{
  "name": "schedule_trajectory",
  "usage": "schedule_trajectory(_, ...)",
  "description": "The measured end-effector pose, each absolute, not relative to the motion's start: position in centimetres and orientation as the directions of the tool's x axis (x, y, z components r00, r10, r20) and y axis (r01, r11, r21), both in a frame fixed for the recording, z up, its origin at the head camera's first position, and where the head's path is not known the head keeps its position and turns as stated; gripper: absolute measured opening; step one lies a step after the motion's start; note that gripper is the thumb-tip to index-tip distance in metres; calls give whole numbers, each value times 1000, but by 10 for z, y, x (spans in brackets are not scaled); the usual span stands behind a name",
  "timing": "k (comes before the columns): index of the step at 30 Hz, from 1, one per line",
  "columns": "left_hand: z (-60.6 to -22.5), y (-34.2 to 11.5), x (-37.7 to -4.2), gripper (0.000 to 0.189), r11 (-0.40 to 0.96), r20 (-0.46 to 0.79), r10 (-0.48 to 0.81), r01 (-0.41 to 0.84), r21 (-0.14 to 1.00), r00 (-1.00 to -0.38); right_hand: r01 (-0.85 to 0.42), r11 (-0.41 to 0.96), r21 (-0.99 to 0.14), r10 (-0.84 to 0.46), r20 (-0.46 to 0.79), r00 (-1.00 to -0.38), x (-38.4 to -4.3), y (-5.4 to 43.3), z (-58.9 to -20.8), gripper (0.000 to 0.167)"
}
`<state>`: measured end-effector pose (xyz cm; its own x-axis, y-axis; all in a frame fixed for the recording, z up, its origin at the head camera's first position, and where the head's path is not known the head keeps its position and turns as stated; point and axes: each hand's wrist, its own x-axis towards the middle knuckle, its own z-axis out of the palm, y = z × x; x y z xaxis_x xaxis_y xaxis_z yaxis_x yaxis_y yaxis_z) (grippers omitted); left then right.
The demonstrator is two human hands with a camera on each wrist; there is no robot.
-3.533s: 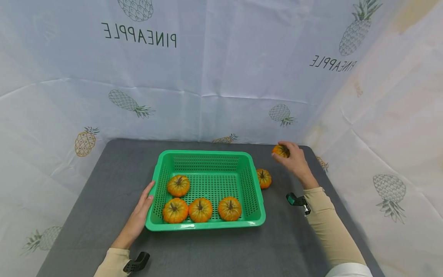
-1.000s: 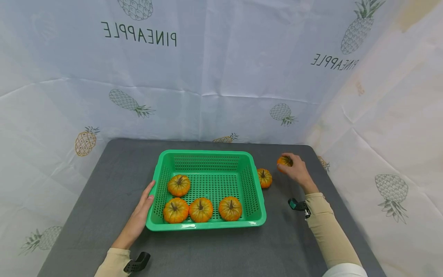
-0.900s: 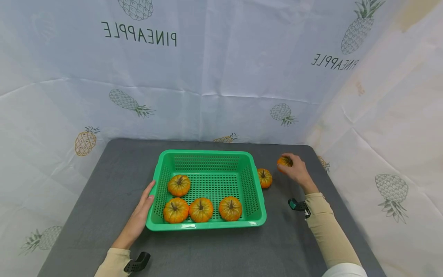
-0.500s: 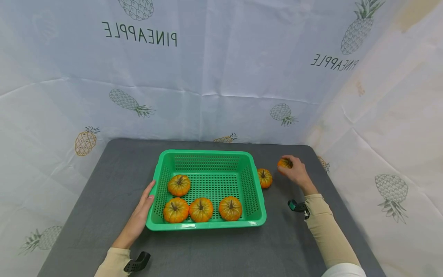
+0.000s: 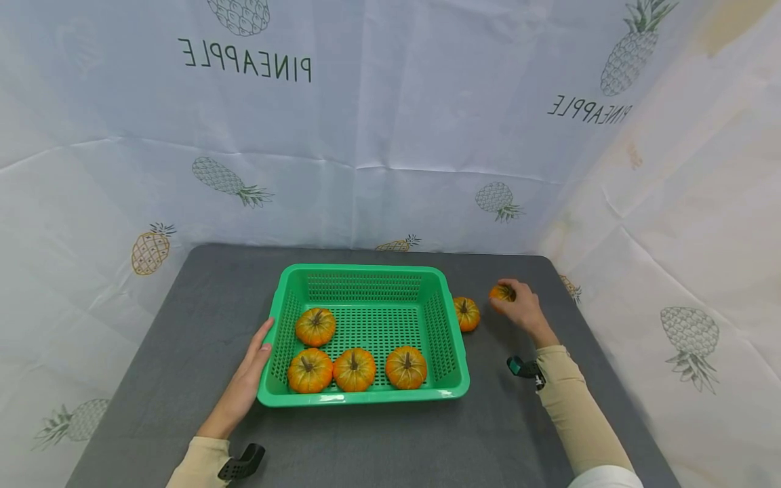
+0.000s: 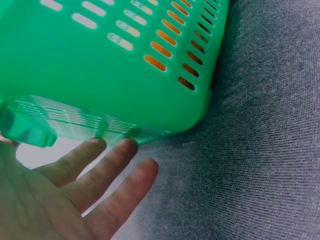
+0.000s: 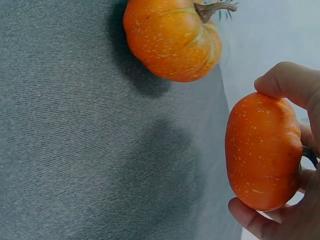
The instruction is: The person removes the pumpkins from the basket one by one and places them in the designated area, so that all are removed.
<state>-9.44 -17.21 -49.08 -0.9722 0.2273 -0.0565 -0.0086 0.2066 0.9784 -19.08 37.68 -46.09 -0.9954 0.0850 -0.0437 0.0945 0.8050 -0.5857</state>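
Note:
In the head view, my right hand [image 5: 526, 309] holds a small orange pumpkin [image 5: 502, 293] between thumb and fingers, right of the basket. The right wrist view shows this gripped pumpkin [image 7: 262, 150] raised over the table, its shadow below. A second pumpkin [image 5: 466, 314] sits on the table against the basket's right side. My left hand [image 5: 243, 381] rests along the left side of the green plastic basket [image 5: 366, 398]. Seen from the left wrist, the fingers [image 6: 112, 170] lie straight at the basket's outer wall. Inside the basket are several pumpkins [image 5: 354, 370], mostly along the near side.
The grey cloth-covered table [image 5: 390, 447] carries everything. A white curtain [image 5: 390, 122] with pineapple prints hangs behind it and on both sides. Each wrist wears a dark strap [image 5: 243, 462].
Over these seconds, my right hand has brought the pumpkin from the table's back edge nearer to me; lately it has sunk slightly. The left hand and the basket stay put.

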Motion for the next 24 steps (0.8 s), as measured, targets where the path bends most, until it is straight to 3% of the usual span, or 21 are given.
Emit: schedule_trajectory(24, -492, -173, -95, 57, 195, -68, 228, -22, 980, -971, 121, 817, -564, 89, -84, -992, -186, 381, -480, 59)
